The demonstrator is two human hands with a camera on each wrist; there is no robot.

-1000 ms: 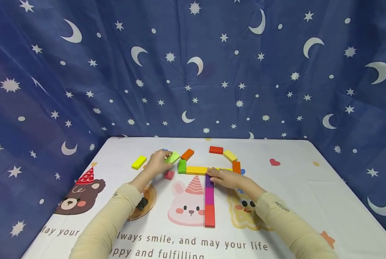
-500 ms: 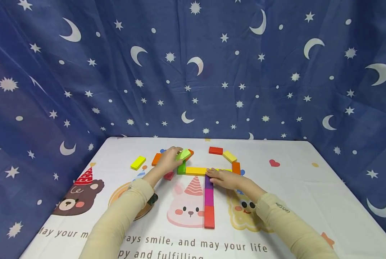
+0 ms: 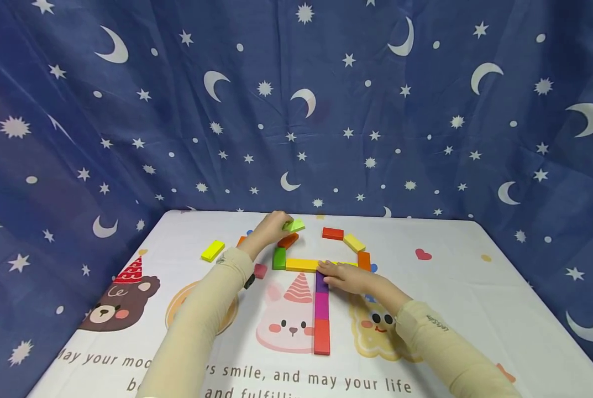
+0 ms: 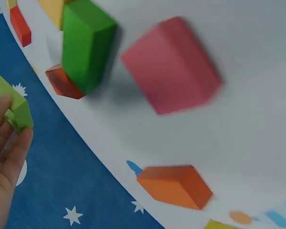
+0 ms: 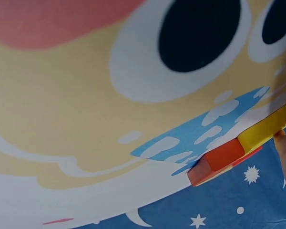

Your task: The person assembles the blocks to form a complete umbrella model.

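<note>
My left hand (image 3: 272, 226) pinches a light green block (image 3: 294, 225) between thumb and fingers, at the far side of the table; the left wrist view shows this light green block (image 4: 20, 107) raised. Just nearer lies an orange-red block (image 3: 288, 241), then a green block (image 3: 279, 258). My right hand (image 3: 348, 277) rests with fairly straight fingers where a yellow-orange block (image 3: 301, 265) and a yellow block meet a purple block (image 3: 322, 283). Below the purple one, a magenta block (image 3: 321, 305) and a red block (image 3: 321, 337) run in line. An orange block (image 3: 363, 261) stands right.
A pale yellow block (image 3: 354, 242) and another red block (image 3: 333, 234) curve along the far right. To the left lie a loose yellow block (image 3: 213, 250), a pinkish-red block (image 3: 260, 271) and an orange block (image 4: 174, 185). A starry curtain (image 3: 296, 110) hangs behind the printed tablecloth.
My left hand has carried the light green block right and farther away, past the green and orange-red blocks. The right hand has stayed in place.
</note>
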